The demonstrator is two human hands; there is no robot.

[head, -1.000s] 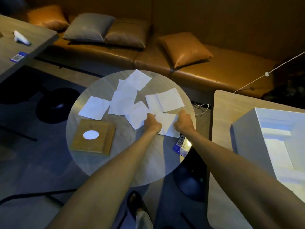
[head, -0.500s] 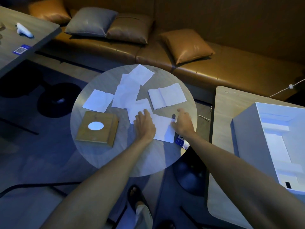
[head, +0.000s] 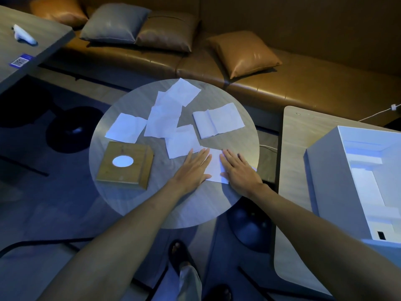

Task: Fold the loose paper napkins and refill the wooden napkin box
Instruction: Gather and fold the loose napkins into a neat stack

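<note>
A second ago both hands were curled up and pinching the napkin (head: 213,168). Now the left hand (head: 193,168) and the right hand (head: 238,172) lie flat on it. Their fingers are straight and a little spread, and they press it down on the table (head: 195,207). I think a fold has just been made and the hands are making it flat. Lots of the job is left.

The napkin lies on the near right part of the round table, close to the edge. The right hand is just beside that edge, so a push to the right could slide the paper off. The other loose napkins (head: 162,122) lie farther away, and some overlap. The wooden napkin box (head: 138,170) sits on the near left, well apart from the hands. Between the box and the hands there is bare table, with room to slide the folded napkin left.
</note>
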